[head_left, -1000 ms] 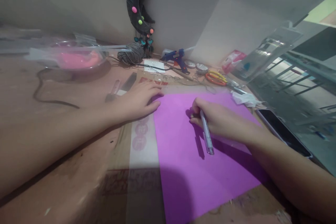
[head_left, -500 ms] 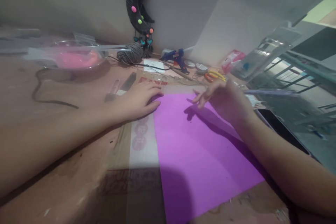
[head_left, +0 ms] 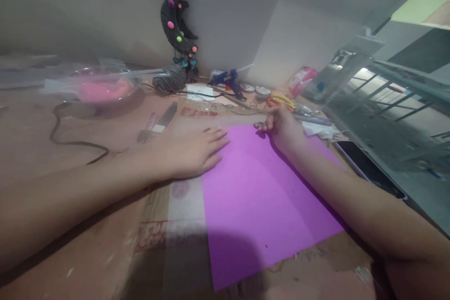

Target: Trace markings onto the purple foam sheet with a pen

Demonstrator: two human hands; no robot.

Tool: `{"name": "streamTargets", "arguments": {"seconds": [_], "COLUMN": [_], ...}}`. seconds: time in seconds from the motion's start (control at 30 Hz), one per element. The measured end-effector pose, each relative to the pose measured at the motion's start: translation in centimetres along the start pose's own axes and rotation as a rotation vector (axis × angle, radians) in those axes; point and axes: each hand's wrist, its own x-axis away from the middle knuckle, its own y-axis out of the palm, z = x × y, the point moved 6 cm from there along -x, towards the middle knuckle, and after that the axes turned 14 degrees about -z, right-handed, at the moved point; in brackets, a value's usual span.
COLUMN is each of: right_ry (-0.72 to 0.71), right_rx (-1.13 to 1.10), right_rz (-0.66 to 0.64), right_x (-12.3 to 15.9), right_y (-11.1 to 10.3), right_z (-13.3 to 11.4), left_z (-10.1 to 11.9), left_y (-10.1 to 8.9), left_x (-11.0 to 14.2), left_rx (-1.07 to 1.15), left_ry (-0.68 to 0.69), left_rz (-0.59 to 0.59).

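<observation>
A purple sheet [head_left: 267,197] lies flat on a brown cardboard piece with a whitish strip [head_left: 184,225] and red print. My left hand [head_left: 197,152] rests palm down at the sheet's upper left corner, fingers stretched out and touching its edge. Over the sheet's far edge is my right hand [head_left: 284,131], its fingers curled together. A small greyish spot shows at its fingertips; whether it is a held thing or shadow is unclear. The right forearm crosses above the sheet's right side.
Behind stand a blue glue gun [head_left: 227,79], grey yarn [head_left: 169,78], yellow-orange handled pliers or scissors [head_left: 281,101] and a blurred plastic container with pink contents [head_left: 101,89]. A cutter [head_left: 167,117] lies left, a phone [head_left: 369,168] right. Black moon ornaments [head_left: 176,23] hang at the wall.
My right hand has lowered toward the sheet's far edge and its fingers have curled in. My left hand lies flatter, fingers more stretched. The camera view has shifted slightly.
</observation>
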Motion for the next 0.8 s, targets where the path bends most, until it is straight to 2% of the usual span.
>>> {"name": "streamTargets", "arguments": {"seconds": [0.1, 0.17, 0.2, 0.23, 0.27, 0.3, 0.33, 0.37, 0.4, 0.47, 0.5, 0.53, 0.57, 0.6, 0.67, 0.7, 0.73, 0.77, 0.8], "right_ry": [-0.001, -0.007, -0.007, -0.002, 0.002, 0.005, 0.007, 0.008, 0.01, 0.014, 0.019, 0.025, 0.031, 0.036, 0.033, 0.027, 0.021, 0.017, 0.019], "right_rx": [0.021, 0.03, 0.027, 0.022, 0.016, 0.013, 0.011, 0.01, 0.009, 0.015, 0.022, 0.03, 0.035, 0.038, 0.038, 0.042, 0.049, 0.059, 0.071], "right_rz": [-0.034, -0.055, -0.056, -0.057, -0.06, -0.067, -0.078, -0.087, -0.091, -0.092, -0.09, -0.089, -0.094, -0.106, -0.138, -0.152, -0.161, -0.164, -0.167], "right_x": [-0.6, -0.5, -0.3, -0.2, -0.1, 0.0, 0.1, 0.1, 0.1, 0.1, 0.1, 0.1, 0.1, 0.1, 0.3, 0.4, 0.4, 0.5, 0.5], "right_y": [-0.2, -0.1, -0.1, -0.1, 0.0, 0.0, 0.1, 0.2, 0.3, 0.3, 0.3, 0.3, 0.3, 0.3, 0.4, 0.5, 0.5, 0.6, 0.7], "right_z": [1.1, 1.2, 1.1, 1.1, 1.0, 1.0, 0.9, 0.9, 0.9, 1.0, 1.1, 1.2, 1.2, 1.3, 1.2, 1.1, 1.0, 0.9, 0.9], "left_z": [4.1, 7.9, 10.3, 12.8, 15.5, 17.9, 19.0, 19.0, 18.2, 15.2, 14.0, 13.4, 13.5, 14.2, 15.3, 15.6, 15.8, 15.2, 14.3], "left_y": [0.7, 0.2, -0.1, -0.4, -0.7, -0.7, -1.0, -1.5, -2.0, -2.6, -2.2, -1.4, -0.5, 0.3, 0.8, 0.6, 0.5, 0.2, -0.4], "left_x": [-2.7, -4.0, -4.3, -4.3, -3.8, -2.9, -2.3, -2.3, -2.7, -3.4, -3.5, -3.3, -2.8, -1.8, 1.1, 2.6, 4.0, 5.0, 5.6], "left_rx": [0.09, 0.16, 0.218, 0.295, 0.376, 0.476, 0.61, 0.714, 0.748, 0.558, 0.426, 0.344, 0.297, 0.289, 0.425, 0.556, 0.693, 0.808, 0.847], "left_ry": [-0.008, 0.011, 0.091, 0.23, 0.449, 0.685, 0.784, 0.773, 0.686, 0.389, 0.271, 0.229, 0.297, 0.434, 0.658, 0.725, 0.771, 0.711, 0.647], "left_rz": [-0.115, -0.117, -0.133, -0.164, -0.242, -0.407, -0.505, -0.487, -0.388, -0.085, -0.055, -0.092, -0.157, -0.219, -0.287, -0.336, -0.434, -0.486, -0.482]}}
